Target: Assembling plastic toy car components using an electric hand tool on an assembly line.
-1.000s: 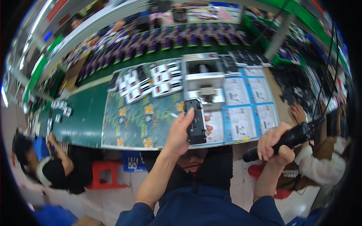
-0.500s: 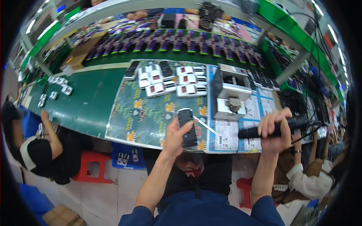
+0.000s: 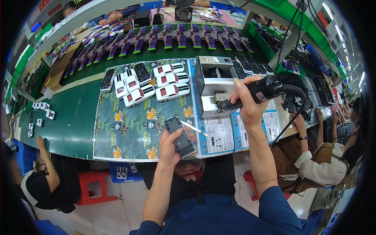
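Observation:
My left hand (image 3: 167, 148) grips a toy car (image 3: 181, 138) turned over, its black underside facing up. A white strip (image 3: 194, 128) lies on the mat beside the car. My right hand (image 3: 249, 102) is wrapped round a black electric screwdriver (image 3: 267, 89) with a thick cable. Its nose points left at the small block on the front of a grey metal box-shaped machine (image 3: 209, 88); I cannot tell whether the tip touches it. Several white toy cars (image 3: 172, 91) with black stripes stand on the mat beyond my left hand.
Black car bases (image 3: 107, 80) lie by the white cars. Purple figure parts (image 3: 152, 41) line the far belt. Cable (image 3: 291, 117) hangs right of my arm. A metal frame with green bins (image 3: 270, 47) stands behind. Co-workers sit on both sides; a blue bin (image 3: 135, 176) is below the table.
My right hand has brought the screwdriver left and forward to the metal machine. My left hand still holds the toy car, now tilted more. The whole view has shifted.

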A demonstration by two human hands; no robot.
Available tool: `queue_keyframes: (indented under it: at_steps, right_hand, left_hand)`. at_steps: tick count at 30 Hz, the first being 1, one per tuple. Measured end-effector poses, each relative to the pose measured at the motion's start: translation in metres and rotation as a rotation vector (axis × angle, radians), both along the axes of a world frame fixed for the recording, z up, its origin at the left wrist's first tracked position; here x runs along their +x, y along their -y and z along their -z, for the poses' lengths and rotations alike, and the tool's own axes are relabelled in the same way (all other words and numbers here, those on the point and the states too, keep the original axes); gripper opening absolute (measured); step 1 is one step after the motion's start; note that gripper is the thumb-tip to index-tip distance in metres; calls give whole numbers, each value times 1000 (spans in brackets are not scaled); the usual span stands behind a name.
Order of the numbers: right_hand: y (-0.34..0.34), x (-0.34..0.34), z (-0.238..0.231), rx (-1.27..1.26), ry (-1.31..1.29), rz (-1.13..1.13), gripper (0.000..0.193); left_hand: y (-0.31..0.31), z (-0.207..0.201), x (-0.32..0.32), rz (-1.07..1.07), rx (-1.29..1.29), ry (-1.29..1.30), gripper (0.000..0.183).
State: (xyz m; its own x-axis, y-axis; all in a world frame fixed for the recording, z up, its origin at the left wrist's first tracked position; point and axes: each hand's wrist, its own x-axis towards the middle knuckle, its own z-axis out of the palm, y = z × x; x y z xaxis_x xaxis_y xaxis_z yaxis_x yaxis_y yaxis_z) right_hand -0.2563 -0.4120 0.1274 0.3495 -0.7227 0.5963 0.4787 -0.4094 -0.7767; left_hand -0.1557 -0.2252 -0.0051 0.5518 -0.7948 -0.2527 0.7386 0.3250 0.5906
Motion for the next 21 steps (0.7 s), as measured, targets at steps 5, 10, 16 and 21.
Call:
queue_keyframes:
  at_steps: [5, 10, 16, 21]
  right_hand:
    - [3, 10, -14, -1, -109, -73, 16]
    - [3, 9, -16, 29, -126, -76, 16]
    - [1, 0, -3, 159, -212, -150, 18]
    - [-27, -14, -2, 307, 110, -339, 9]
  left_hand:
    - [3, -2, -1, -31, 5, -38, 15]
    - [-2, -2, -6, -30, -26, 26, 21]
    - [-8, -2, -6, -14, -46, 1, 24]
    - [5, -3, -11, -37, 11, 76, 25]
